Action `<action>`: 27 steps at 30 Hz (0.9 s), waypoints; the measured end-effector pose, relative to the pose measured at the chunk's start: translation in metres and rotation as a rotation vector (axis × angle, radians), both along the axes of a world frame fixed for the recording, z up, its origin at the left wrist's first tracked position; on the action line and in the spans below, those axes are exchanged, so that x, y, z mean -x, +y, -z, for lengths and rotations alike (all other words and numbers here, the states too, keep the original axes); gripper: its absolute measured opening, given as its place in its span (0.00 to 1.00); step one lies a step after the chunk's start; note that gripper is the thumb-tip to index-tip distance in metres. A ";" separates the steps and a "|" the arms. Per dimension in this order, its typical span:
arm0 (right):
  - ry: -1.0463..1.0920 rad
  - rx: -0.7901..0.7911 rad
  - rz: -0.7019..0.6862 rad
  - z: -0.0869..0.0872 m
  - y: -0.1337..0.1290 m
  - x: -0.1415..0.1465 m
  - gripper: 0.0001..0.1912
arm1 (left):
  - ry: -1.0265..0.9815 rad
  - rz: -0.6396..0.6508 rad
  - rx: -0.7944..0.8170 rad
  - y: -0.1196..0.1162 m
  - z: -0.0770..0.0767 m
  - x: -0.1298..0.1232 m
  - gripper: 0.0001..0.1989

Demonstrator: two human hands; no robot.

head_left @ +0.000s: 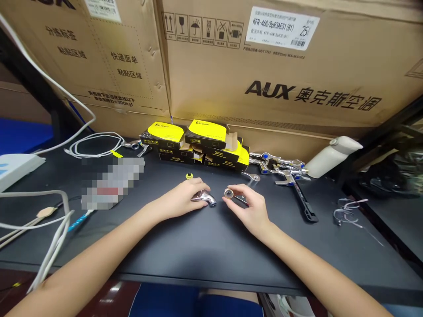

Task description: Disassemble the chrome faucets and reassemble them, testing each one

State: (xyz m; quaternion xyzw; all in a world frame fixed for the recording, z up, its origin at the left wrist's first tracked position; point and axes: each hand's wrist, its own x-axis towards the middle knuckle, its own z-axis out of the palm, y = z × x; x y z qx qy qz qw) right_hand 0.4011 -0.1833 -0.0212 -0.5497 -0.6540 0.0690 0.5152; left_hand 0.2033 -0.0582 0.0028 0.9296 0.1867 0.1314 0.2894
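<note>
- Left hand (176, 200): fingers curled, gripping chrome elbow (204, 198) just above desk (185, 251)
- Right hand (247, 204): fingertips pinching small ring (228, 193), near elbow
- Yellow-black boxes (194, 141): stacked against cartons (264, 57), one flap up, contents hidden
- Chrome fittings (277, 165): heaped right of boxes, overlapping, hard to separate
- Pixelated object (112, 182): left on desk, can't make out

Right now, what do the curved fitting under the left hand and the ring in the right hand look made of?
The curved fitting looks chrome-plated: mirror-bright, sharp highlights. The ring looks like dull, pale metal, perhaps brass, with a dark centre; too small to be sure.
</note>
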 end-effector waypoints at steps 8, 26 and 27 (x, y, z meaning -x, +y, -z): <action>0.024 -0.006 0.002 -0.003 -0.001 0.001 0.09 | -0.179 -0.128 0.567 -0.005 -0.010 -0.005 0.14; -0.078 -0.102 -0.127 -0.004 -0.006 0.005 0.11 | -0.197 -0.138 0.469 -0.040 -0.009 -0.015 0.13; -0.124 -0.124 -0.130 -0.004 -0.006 0.005 0.12 | -0.193 -0.145 0.456 -0.041 -0.010 -0.015 0.14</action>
